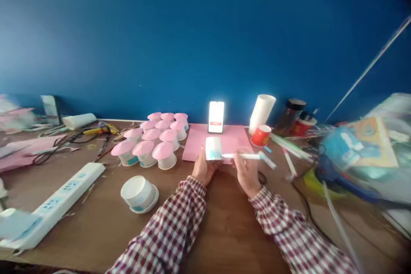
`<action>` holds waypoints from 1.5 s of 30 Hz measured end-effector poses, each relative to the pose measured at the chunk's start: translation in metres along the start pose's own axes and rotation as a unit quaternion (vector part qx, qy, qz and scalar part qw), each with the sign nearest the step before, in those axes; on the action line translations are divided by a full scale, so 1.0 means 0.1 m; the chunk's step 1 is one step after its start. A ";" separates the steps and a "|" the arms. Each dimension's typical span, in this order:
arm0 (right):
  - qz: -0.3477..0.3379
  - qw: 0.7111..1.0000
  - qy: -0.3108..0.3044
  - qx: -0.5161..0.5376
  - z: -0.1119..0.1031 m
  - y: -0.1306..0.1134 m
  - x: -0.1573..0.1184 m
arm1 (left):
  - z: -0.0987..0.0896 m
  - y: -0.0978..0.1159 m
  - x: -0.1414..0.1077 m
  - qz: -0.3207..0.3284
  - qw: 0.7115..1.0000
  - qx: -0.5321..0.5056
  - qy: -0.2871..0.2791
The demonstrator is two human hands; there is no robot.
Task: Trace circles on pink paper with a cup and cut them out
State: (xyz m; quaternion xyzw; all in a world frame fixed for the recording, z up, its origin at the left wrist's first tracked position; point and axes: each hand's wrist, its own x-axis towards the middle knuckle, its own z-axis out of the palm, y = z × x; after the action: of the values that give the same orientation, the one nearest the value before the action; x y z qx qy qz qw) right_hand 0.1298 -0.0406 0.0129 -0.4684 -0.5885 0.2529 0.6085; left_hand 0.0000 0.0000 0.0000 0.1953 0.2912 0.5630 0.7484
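Observation:
A small white paper cup with blue marks (213, 147) is held by my left hand (204, 168), its fingers closed round the lower side. My right hand (247, 173) grips a white marker (242, 156), whose tip points left at the cup's blue marks; whether it touches cannot be made out. Behind the cup lies a pink sheet (197, 137), with a lit phone (216, 117) standing upright on it. To the left stand several white cups topped with pink discs (162, 150). Nearer me is a stack of white cups (138, 192).
A power strip (69, 188) lies at the left. On the right are a red paper cup (261, 135), a white roll (262, 110), a dark jar (290, 115) and a blue glue gun (346, 182) with cables. A blue wall (205, 38) rises behind the table.

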 end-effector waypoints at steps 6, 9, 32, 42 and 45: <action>0.024 0.999 0.008 0.029 0.02 0.05 0.00 | -0.02 -0.01 -0.01 -0.005 1.000 -0.003 -0.015; 0.027 0.999 0.007 0.041 0.03 0.02 -0.01 | -0.03 -0.01 0.00 -0.010 1.000 -0.008 -0.021; 0.054 0.997 0.018 0.050 0.02 -0.07 -0.03 | 0.01 0.00 -0.04 0.003 0.998 0.046 -0.044; 0.023 0.999 -0.020 0.028 0.06 -0.04 -0.07 | 0.03 -0.04 -0.04 0.026 0.994 0.102 -0.037; 0.020 0.999 -0.025 0.023 0.06 -0.02 -0.07 | 0.02 -0.05 -0.04 0.028 0.993 0.111 -0.038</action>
State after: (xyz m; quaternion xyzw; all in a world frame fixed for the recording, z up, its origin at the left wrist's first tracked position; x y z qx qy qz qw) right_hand 0.1227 -0.0463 0.0104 -0.4595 -0.5876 0.2902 0.5994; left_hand 0.0043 -0.0048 -0.0005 0.3063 0.3181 0.5398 0.7166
